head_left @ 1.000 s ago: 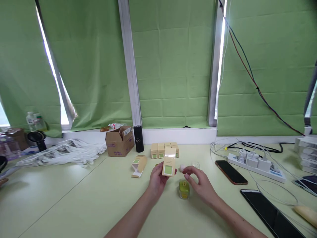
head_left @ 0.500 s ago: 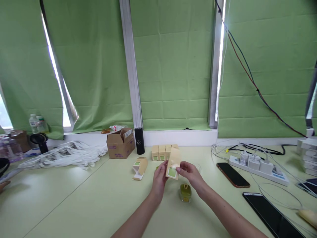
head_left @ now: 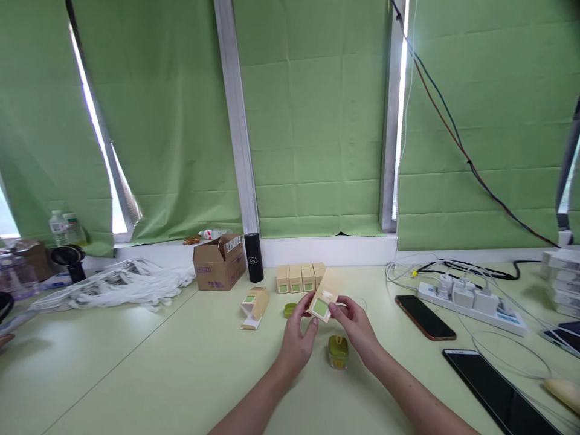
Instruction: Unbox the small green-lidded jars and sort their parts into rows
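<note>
Carton [head_left: 330,285]: tan, with a green square on its lower front, lifted above the table [head_left: 149,374] between your two hands; it tilts, its upper end leaning away to the right.
Left hand [head_left: 295,345]: you grasp the lower left side of the carton, fingers at its edge, your thumb raised near the bottom.
Right hand [head_left: 357,331]: you grip the carton's lower right edge, thumb beside the green square.
Green bottle [head_left: 338,351]: stands on the table on your side of the carton, between your hands and touched by neither; its top is olive green, its lower part clear.
Green piece [head_left: 289,310]: sits just beyond your left hand; it is too small to tell for sure what it is.
Opened carton [head_left: 257,305]: lies to the left of your left hand, its flaps spread at the near end.
Small boxes [head_left: 295,280]: four tan ones stand side by side behind the carton.
Back edge: a cardboard box [head_left: 215,266] stands next to a black cylinder [head_left: 254,258].
Right side: a phone [head_left: 425,317] lies near a white power strip [head_left: 471,308] with adapters plugged in; a larger black device [head_left: 498,389] lies closer to you.
</note>
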Demonstrator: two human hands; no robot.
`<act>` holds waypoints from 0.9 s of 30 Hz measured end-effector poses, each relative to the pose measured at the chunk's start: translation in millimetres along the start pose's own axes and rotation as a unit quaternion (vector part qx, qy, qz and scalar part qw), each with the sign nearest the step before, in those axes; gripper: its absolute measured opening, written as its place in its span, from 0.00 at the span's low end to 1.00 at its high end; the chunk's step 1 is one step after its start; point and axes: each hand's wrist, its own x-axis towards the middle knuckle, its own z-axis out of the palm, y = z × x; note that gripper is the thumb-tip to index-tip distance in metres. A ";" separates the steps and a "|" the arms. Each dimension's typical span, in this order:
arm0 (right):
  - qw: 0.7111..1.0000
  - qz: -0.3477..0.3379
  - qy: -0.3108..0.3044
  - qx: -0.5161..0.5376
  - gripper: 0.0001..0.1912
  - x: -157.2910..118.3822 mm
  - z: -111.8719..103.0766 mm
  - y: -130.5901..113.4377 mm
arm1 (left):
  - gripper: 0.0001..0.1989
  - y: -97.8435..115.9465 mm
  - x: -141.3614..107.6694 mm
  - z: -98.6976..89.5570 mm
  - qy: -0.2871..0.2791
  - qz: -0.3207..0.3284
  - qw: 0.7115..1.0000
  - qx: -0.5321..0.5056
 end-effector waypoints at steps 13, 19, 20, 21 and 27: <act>0.999 -0.033 -0.023 -0.028 0.32 -2.7 -0.7 8.0 | 0.26 10.6 1.2 1.8 0.005 -0.013 0.998 -0.057; 0.998 -0.036 -0.036 -0.035 0.33 -4.8 -1.2 9.1 | 0.23 18.6 2.6 5.2 0.005 -0.014 0.997 -0.070; 0.998 -0.036 -0.037 -0.034 0.33 -4.8 -1.1 9.5 | 0.23 19.1 2.6 5.3 0.006 -0.011 0.998 -0.068; 0.998 -0.034 -0.037 -0.032 0.32 -4.6 -0.9 9.8 | 0.23 19.3 2.5 5.2 0.005 -0.008 0.998 -0.065; 0.999 0.018 -0.025 0.032 0.33 -3.9 0.1 7.2 | 0.29 16.3 -0.3 3.2 -0.010 -0.013 0.998 -0.054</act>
